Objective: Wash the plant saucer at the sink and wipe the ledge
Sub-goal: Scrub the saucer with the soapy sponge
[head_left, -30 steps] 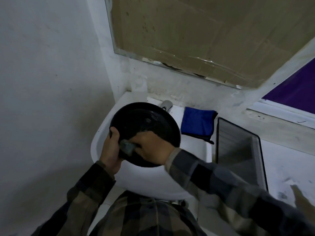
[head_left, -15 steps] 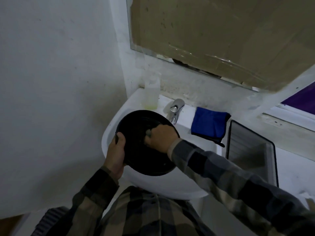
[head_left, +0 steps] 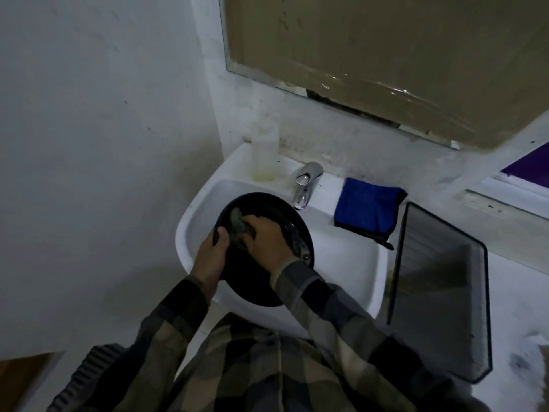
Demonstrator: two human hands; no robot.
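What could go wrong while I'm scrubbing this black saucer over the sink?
1. The left hand grips the saucer by one rim only while the right hand scrubs with a pad; it may slip into the sink.
2. The saucer's far rim sits close to the tap and could knock it.
3. Splashes may soak the blue cloth lying beside the basin.

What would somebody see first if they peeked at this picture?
Probably the big black saucer over the white sink, gripped at its rim by the left hand while the right hand presses a grey sponge inside it. Next, the bright blue cloth lying right of the tap.
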